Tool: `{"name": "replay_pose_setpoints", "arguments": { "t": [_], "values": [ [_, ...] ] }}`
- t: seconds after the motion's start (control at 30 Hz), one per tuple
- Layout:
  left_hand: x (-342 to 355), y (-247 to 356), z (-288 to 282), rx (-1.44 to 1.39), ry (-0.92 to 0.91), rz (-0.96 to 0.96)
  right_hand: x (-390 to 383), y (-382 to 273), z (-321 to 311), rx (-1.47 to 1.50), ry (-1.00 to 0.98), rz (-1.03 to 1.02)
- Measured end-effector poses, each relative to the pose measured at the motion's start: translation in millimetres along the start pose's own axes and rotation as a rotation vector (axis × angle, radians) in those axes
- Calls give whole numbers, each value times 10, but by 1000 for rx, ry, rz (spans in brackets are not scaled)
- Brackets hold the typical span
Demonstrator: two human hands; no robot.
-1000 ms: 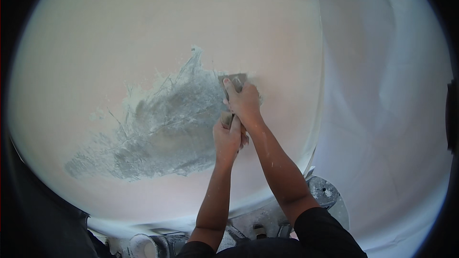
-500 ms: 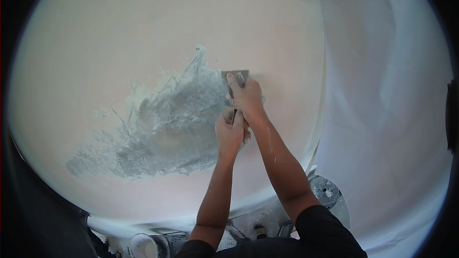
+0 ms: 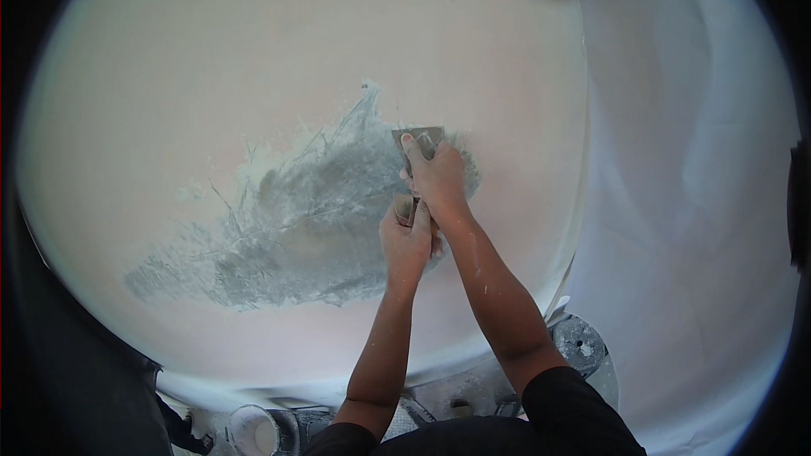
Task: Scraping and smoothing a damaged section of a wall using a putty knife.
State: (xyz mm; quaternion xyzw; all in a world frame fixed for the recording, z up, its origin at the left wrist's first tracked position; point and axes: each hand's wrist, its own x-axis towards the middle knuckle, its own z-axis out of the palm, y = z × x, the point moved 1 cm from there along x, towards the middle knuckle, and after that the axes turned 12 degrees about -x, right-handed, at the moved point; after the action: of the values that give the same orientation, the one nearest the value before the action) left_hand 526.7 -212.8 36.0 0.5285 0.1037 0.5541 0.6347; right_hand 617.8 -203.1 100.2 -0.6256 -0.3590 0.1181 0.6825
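In the head view my right hand [image 3: 439, 176] is closed round a wide putty knife [image 3: 429, 134], its thumb laid along the blade. The blade lies against the upper right part of a grey filler patch [image 3: 296, 236] on the pale wall. Just below, my left hand [image 3: 405, 241] grips a second putty knife [image 3: 405, 207], whose blade points up toward my right wrist. The two hands are close together, overlapping in the picture. Their handles are mostly hidden by my fingers.
A pale plastic sheet [image 3: 676, 203] hangs on the right beside the wall's edge. Below stand a white bucket [image 3: 252, 429] at the left and a round grey-smeared object [image 3: 580, 344] at the right. A dark covering [image 3: 76, 355] fills the lower left.
My view has shifted a little, and the patch sits farther right in it. Against the wall, both hands and knives have moved slightly left, uncovering more grey filler beside my right hand.
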Motion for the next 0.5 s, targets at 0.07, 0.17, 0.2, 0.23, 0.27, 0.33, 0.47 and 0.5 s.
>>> {"name": "replay_pose_setpoints", "arguments": {
  "t": [0.07, 0.17, 0.2, 0.23, 0.27, 0.33, 0.47, 0.5],
  "values": [
    [41, 28, -17, 32, -8, -6, 42, -48, 40, -16, 14, -19],
    [46, 106, 5, 9, -57, -22, 15, -26, 31, -30, 28, -30],
    [23, 118, 19, 5, -47, -58, 2, -10, 16, -28, 31, -31],
    [10, 119, 25, 0, -35, -94, 31, -11, 15, -31, 37, -20],
    [34, 136, 39, 3, -31, -100, 83, -62, 25, -83, 50, -61],
    [114, 174, 68, -48, -38, -93, 107, -113, 32, -138, 55, -95],
    [70, 168, 69, -64, -33, -68, 72, -81, 26, -10, 53, -45],
    [127, 187, 65, -58, -36, -102, 90, -96, 34, -23, 46, -28]
  ]
}}
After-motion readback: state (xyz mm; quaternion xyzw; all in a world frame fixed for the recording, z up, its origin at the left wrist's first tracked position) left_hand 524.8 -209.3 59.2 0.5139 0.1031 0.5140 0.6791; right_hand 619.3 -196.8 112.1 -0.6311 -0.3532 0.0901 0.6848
